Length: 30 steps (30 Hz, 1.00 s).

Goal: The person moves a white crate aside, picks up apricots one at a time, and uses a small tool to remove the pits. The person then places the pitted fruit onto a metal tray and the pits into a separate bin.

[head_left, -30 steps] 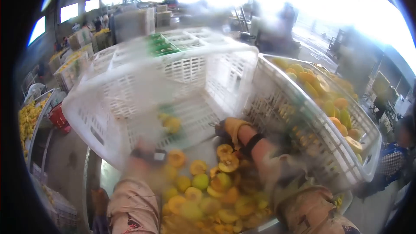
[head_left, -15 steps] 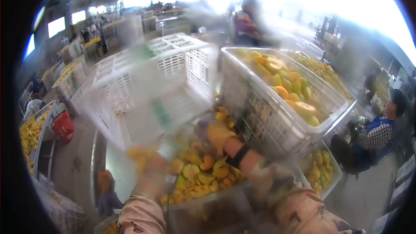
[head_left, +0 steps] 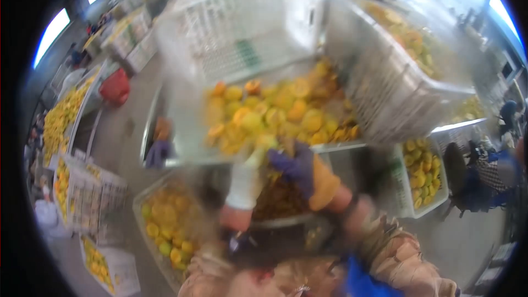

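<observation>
My left hand (head_left: 248,179), in a white glove, reaches to the near edge of a pile of yellow halved fruit (head_left: 275,110) that looks like peaches. Close beside it is my right hand (head_left: 308,173), in a purple and orange glove, its fingertips also at the near edge of the pile. Motion blur smears the fingers of both hands, so any fruit in them cannot be made out. The pile lies on a pale worktable (head_left: 187,126). Under my hands, a container of small brown pieces (head_left: 280,201) partly shows.
Behind the pile, a white crate (head_left: 192,49) lies tipped with its opening towards me. A fruit-filled crate (head_left: 379,93) stands at the right. Fruit tubs (head_left: 146,198) (head_left: 404,187) flank me lower down. A red bucket (head_left: 114,88) is at left; a seated person (head_left: 489,176) at right.
My view has tilted down, and the crates appear higher. My hands have moved from among the fruit by the tipped crate to the pile's near edge. More of the pile shows.
</observation>
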Each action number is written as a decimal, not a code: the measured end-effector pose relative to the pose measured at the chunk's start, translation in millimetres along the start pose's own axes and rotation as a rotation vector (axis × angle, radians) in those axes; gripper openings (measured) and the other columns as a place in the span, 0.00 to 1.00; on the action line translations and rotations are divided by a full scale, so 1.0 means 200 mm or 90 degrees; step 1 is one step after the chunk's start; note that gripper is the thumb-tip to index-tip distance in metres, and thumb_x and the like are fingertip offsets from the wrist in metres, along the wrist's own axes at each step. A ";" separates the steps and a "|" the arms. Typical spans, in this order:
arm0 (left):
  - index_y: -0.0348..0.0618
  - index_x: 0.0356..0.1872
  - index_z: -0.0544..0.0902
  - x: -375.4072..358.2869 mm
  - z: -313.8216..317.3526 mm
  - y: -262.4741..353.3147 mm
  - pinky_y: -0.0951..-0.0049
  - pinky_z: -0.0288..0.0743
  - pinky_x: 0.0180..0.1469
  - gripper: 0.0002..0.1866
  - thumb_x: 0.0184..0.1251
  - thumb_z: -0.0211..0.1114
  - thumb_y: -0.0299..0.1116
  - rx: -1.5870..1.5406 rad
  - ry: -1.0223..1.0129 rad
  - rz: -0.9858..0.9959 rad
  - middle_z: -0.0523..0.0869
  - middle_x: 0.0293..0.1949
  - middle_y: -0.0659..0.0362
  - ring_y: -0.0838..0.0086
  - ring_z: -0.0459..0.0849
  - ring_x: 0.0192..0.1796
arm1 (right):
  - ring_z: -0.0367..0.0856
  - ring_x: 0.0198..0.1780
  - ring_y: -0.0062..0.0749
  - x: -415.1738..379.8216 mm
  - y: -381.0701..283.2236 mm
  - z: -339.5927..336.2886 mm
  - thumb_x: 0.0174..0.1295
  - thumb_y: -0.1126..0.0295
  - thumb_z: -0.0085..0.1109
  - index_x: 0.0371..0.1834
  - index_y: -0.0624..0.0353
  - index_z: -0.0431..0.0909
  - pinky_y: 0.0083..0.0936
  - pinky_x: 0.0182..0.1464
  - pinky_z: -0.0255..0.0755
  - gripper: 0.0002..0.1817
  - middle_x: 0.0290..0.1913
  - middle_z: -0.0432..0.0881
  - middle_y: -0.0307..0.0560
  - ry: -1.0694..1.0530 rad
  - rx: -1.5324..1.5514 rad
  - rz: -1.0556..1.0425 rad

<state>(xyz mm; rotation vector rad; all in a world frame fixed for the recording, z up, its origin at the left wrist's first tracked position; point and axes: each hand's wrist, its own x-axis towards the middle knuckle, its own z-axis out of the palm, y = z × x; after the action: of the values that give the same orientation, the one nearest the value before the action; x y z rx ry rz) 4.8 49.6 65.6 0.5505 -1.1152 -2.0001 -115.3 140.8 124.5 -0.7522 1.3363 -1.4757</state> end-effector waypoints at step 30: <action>0.38 0.61 0.70 0.20 -0.07 -0.01 0.56 0.78 0.58 0.21 0.74 0.55 0.39 -0.375 0.011 -0.078 0.80 0.54 0.48 0.58 0.81 0.56 | 0.79 0.36 0.62 0.10 0.28 -0.02 0.68 0.51 0.55 0.42 0.60 0.76 0.46 0.38 0.72 0.20 0.34 0.81 0.63 0.111 -0.601 -0.171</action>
<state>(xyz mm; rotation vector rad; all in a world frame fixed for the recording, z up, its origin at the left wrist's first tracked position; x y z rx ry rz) -9.9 11.2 56.3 0.3267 -0.4431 -2.2855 -112.2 127.8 66.3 -1.4580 2.1606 -1.0623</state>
